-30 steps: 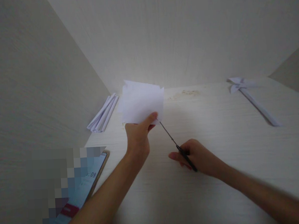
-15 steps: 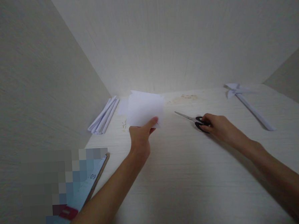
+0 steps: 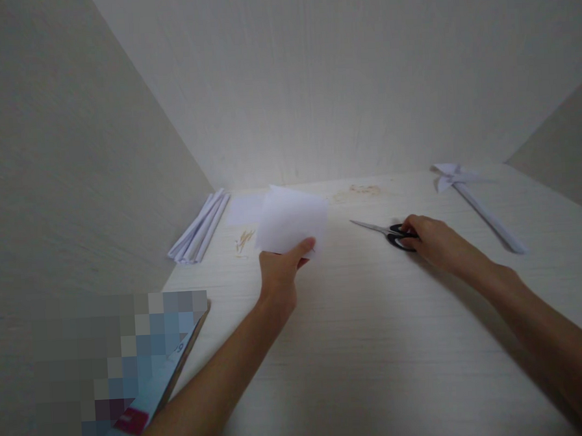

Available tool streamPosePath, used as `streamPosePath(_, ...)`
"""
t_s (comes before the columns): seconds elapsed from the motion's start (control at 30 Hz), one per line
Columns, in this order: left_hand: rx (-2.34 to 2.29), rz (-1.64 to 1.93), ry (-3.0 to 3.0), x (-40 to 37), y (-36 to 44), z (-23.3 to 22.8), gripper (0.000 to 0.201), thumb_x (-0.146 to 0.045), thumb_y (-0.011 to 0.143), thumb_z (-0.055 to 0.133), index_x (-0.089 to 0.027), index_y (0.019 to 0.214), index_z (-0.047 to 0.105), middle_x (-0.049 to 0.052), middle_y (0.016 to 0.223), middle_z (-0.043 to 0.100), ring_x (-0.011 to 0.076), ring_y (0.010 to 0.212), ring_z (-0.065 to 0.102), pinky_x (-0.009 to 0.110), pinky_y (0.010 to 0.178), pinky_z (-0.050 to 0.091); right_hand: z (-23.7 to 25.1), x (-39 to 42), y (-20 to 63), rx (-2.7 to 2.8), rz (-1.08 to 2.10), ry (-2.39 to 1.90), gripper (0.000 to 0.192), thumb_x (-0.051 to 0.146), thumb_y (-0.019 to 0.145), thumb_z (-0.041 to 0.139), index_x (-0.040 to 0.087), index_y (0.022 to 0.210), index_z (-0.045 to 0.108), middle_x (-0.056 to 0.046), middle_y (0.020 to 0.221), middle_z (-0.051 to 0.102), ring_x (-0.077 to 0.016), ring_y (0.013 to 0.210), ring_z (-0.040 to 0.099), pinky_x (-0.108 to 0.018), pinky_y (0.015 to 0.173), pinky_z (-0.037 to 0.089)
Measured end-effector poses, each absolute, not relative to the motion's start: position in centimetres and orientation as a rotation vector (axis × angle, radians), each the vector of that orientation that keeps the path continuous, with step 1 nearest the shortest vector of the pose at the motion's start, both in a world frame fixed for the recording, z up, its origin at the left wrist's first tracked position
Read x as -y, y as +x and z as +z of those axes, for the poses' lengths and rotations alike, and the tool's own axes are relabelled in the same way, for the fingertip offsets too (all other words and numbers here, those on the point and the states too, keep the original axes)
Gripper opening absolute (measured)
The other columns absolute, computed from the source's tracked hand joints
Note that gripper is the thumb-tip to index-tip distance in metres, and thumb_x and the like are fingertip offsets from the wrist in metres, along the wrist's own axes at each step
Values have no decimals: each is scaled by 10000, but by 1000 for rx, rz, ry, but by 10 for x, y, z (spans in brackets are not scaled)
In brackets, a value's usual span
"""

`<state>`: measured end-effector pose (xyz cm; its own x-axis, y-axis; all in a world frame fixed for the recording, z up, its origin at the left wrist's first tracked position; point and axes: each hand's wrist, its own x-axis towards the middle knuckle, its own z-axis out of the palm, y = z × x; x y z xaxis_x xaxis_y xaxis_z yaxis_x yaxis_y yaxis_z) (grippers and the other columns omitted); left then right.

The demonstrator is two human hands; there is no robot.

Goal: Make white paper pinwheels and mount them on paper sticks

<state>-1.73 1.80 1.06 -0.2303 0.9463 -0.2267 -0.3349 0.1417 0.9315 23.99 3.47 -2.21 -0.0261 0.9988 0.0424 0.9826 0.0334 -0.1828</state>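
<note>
My left hand (image 3: 284,270) pinches the lower edge of a white paper sheet (image 3: 293,218), thumb on top, and holds it up over the table. To the right, my right hand (image 3: 426,235) has its fingers on the black handles of a pair of scissors (image 3: 386,231). Their blades are together and point left toward the paper. The scissors are at or just above the table surface; which of the two I cannot tell. Behind the held sheet, another white paper (image 3: 243,209) lies flat.
Several rolled paper tubes (image 3: 201,229) lie at the left wall. Thin tan sticks (image 3: 245,240) are near them, with small brownish bits (image 3: 365,189) at the back. A paper pinwheel on a paper stick (image 3: 488,215) lies at right. A partly pixelated screen device (image 3: 183,354) stands front left.
My left hand and the paper have shifted slightly right and nearer, uncovering more of the tan sticks. The scissors and my right hand have moved a little to the right.
</note>
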Motion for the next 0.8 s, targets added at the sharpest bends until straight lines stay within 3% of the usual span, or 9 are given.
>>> streamPosePath(0.47,-1233,1380,699,-15,-14,11,365,-169,445,746,-111,788,636,71,816,655,125,673,587,227,564,493,-32,-36,250,2244,225,-1944,72,200,737,477,165,766,533,-86,802,560,-168,662,547,-267,591,409)
streamPosePath(0.67,-1233,1369,723,-12,-14,11,385,-185,440,750,-109,800,639,77,797,659,137,671,593,241,566,494,-12,-30,237,2045,270,-1927,101,190,672,555,172,771,547,-55,739,557,-155,601,521,-272,549,382)
streamPosePath(0.73,-1235,1379,751,-11,-13,11,374,-194,445,748,-109,793,639,75,802,659,145,692,596,244,574,493,0,-22,216,1864,483,-1789,141,240,683,565,173,805,545,-23,647,543,-138,549,502,-263,510,369)
streamPosePath(0.8,-1237,1398,815,-9,-11,12,349,-210,463,742,-107,780,638,70,793,659,155,713,598,256,594,494,8,-11,187,1610,959,-1531,199,327,715,548,158,820,540,10,571,513,-103,469,472,-235,448,354)
